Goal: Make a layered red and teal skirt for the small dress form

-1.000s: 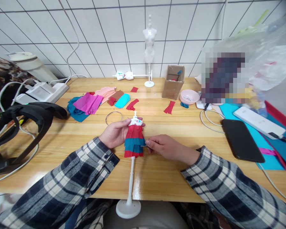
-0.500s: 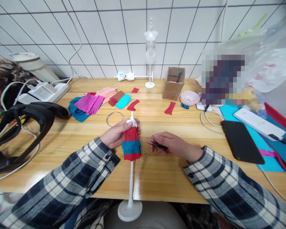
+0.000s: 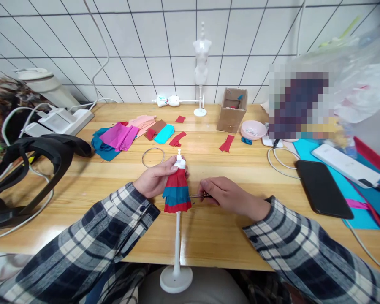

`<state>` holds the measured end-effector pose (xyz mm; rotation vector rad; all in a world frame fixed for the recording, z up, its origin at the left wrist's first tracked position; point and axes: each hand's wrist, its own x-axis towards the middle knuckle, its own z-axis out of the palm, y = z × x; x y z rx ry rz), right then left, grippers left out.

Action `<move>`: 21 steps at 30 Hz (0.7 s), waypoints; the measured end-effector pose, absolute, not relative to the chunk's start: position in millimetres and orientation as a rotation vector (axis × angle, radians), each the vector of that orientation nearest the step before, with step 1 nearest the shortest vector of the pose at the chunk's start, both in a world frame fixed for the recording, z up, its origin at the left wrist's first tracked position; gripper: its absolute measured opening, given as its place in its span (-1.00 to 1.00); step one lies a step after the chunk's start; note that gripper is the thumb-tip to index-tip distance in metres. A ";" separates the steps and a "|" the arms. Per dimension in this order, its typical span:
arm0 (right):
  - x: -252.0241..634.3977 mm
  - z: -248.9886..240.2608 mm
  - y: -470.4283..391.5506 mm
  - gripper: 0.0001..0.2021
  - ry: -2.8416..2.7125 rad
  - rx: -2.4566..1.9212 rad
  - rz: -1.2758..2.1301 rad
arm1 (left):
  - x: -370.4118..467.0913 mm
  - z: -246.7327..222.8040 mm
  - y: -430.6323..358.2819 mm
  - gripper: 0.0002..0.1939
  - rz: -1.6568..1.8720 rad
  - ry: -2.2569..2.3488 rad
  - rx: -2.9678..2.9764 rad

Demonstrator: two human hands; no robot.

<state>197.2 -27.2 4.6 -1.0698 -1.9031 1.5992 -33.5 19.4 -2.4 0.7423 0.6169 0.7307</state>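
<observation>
A: And here's the left hand (image 3: 155, 177), thumb and fingers pinching the dressed mannequin (image 3: 177, 219) by its white upper body!

B: It's upright over the front of the table (image 3: 215, 236), its round base (image 3: 176, 278) out past the near edge. And the right hand (image 3: 223, 193)?

A: Fingers closed around a thin metal tool (image 3: 201, 195), its tip right at the blue layer of the skirt (image 3: 176, 192)!

B: Is it touching?

A: Can't tell from here! Behind, a bare mannequin (image 3: 201, 63) stands near the cardboard box (image 3: 232, 112).

B: And there's the pink bowl (image 3: 253, 136), just beside that box!
</observation>
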 end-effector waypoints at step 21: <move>183.5 -4.1 -24.3 -0.54 -2.067 -1.314 1.277 | -24.1 -0.5 16.6 -0.66 0.745 0.715 0.750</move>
